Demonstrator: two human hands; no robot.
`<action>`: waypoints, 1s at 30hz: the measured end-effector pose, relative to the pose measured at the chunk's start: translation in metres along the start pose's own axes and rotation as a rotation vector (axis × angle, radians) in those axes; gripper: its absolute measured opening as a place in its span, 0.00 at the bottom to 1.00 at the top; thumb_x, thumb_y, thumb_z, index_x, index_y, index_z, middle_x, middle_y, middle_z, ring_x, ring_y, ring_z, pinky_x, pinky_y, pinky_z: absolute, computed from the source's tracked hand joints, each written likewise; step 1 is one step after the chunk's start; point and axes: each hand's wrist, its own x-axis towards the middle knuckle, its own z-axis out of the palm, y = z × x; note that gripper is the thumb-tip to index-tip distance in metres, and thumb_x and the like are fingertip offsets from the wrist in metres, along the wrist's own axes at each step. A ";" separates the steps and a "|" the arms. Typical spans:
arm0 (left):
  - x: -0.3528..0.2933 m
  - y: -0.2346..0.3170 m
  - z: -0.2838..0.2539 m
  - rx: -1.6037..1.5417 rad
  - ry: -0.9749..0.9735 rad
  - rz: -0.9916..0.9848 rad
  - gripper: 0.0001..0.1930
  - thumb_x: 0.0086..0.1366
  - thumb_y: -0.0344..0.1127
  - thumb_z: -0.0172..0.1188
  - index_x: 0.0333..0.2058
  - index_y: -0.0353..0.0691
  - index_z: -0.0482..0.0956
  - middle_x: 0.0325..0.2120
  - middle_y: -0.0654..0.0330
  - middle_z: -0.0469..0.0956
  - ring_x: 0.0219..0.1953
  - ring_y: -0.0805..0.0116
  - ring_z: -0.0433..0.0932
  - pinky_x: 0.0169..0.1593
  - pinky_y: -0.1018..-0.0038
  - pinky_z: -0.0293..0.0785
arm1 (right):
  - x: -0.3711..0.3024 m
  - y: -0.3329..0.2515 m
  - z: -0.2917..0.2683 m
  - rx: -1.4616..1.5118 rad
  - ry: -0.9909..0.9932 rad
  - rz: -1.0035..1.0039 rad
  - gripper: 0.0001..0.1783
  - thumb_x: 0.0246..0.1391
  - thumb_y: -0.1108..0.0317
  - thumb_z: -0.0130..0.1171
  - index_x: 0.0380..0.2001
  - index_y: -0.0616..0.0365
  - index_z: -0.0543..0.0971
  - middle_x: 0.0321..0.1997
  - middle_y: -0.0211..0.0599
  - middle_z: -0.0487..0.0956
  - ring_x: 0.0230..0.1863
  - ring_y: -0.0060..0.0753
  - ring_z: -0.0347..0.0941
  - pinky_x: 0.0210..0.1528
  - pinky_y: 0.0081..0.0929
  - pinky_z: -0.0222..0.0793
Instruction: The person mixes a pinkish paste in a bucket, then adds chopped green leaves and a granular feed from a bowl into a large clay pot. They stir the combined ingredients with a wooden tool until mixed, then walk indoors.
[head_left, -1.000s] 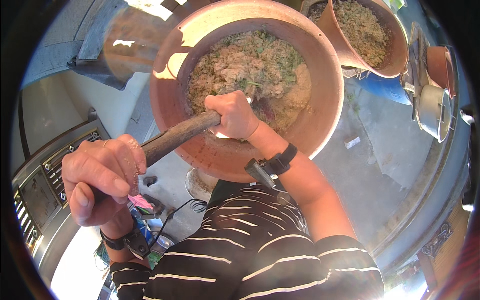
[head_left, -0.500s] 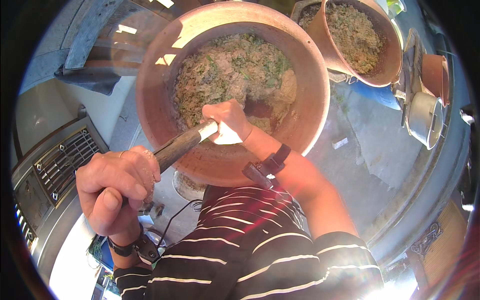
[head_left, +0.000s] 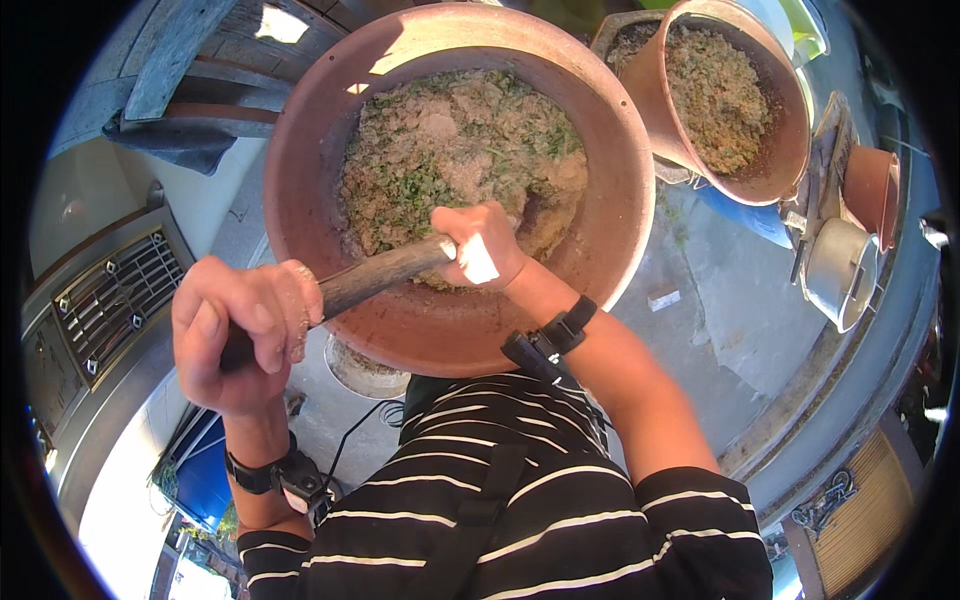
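Both my hands grip one long dark wooden handle (head_left: pixel 385 278). My left hand (head_left: pixel 245 330) is wrapped round its upper end, with crumbs of the mix stuck on the fingers. Lower down, over the near side of a large reddish-brown basin (head_left: pixel 300 200), my right hand (head_left: pixel 482 245) is closed round the handle. The handle slants down into the basin; its lower end is hidden behind my right hand and the mix. A crumbly tan mix with chopped green leaves (head_left: pixel 430 150) fills the basin's bottom. A hollow shows in it just beyond my right hand.
A brown bucket (head_left: pixel 685 120) with more of the mix stands at the back right. Beyond it are a silver pot (head_left: pixel 840 270) and a small brown pot (head_left: pixel 870 195). A pale round dish (head_left: pixel 350 370) sits under the basin's near left edge. A metal grille (head_left: pixel 120 305) is at left.
Both hands have shifted slightly to the right with the handle, and my left hand has risen in view. More green leaves show on the mix, and the hollow looks changed.
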 end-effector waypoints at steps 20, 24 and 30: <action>-0.045 0.061 -0.011 0.308 0.164 0.082 0.12 0.70 0.41 0.45 0.30 0.42 0.67 0.11 0.68 0.67 0.15 0.74 0.66 0.32 0.70 0.66 | 0.049 -0.038 0.003 0.100 -0.228 -0.135 0.13 0.30 0.68 0.64 0.18 0.53 0.68 0.14 0.42 0.70 0.19 0.51 0.70 0.21 0.40 0.64; -0.009 0.078 0.002 0.011 -0.213 0.265 0.12 0.71 0.42 0.48 0.30 0.43 0.69 0.12 0.68 0.71 0.15 0.75 0.70 0.31 0.73 0.71 | 0.040 -0.061 -0.045 -0.010 -0.337 -0.051 0.12 0.30 0.68 0.63 0.19 0.53 0.70 0.14 0.38 0.72 0.20 0.49 0.73 0.22 0.42 0.64; -0.015 -0.027 -0.005 -0.006 0.226 0.037 0.14 0.71 0.41 0.40 0.30 0.41 0.68 0.11 0.66 0.65 0.15 0.70 0.65 0.36 0.67 0.66 | 0.054 0.020 -0.059 -0.196 -0.476 0.001 0.12 0.29 0.68 0.62 0.16 0.53 0.67 0.13 0.40 0.68 0.18 0.49 0.70 0.20 0.36 0.63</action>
